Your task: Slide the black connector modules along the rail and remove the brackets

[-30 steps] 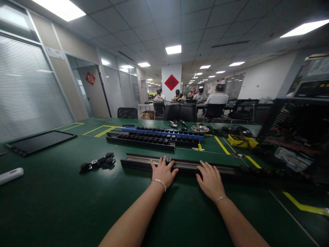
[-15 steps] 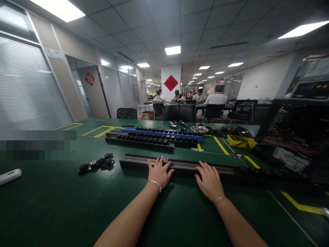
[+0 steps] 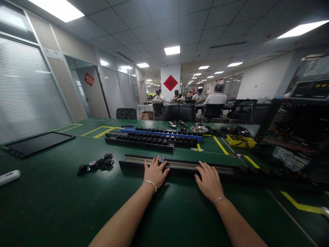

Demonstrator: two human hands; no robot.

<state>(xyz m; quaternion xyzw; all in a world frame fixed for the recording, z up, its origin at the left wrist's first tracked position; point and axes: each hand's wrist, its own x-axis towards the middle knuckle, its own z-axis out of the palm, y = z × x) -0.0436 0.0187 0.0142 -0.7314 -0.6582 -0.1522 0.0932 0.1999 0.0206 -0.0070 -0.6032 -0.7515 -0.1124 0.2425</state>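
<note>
A long black rail (image 3: 180, 166) with a silvery inner channel lies across the green table (image 3: 64, 206) in front of me. My left hand (image 3: 153, 171) rests flat on its near edge, fingers spread, fingertips at a small black socket module (image 3: 161, 159) seated in the channel. My right hand (image 3: 209, 180) lies flat on the rail a little further right, fingers apart, holding nothing. A loose cluster of black socket modules (image 3: 96, 163) sits on the table to the left of the rail.
Behind the rail lie two finished strips, one black (image 3: 140, 141) and one blue (image 3: 161, 132). A dark tablet (image 3: 36, 143) and a white object (image 3: 9, 177) are at left; a metal bowl (image 3: 199, 129), a yellow box (image 3: 240, 140) and dark equipment (image 3: 295, 137) at right. Several people sit at far tables.
My left hand has slid leftward along the rail, and the small module at its fingertips has moved left with it. My right hand has stayed in place.
</note>
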